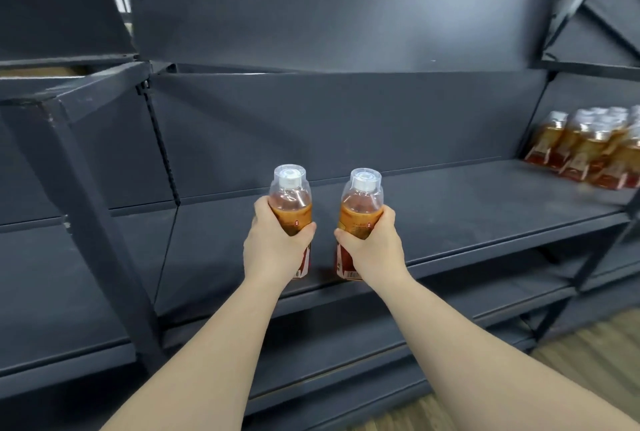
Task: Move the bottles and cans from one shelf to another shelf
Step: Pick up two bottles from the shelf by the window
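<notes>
The left hand (273,243) and right hand (372,245) each grip an upright amber plastic bottle (290,203) (360,209) above the dark grey metal shelf (467,209); more amber bottles (588,150) stand far right.

A shop: dark metal retail shelving (450,209) with rows of identical drink bottles (588,153).

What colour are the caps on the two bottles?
White, under clear plastic covers, on the left bottle and the right bottle. The head view shows it.
</notes>
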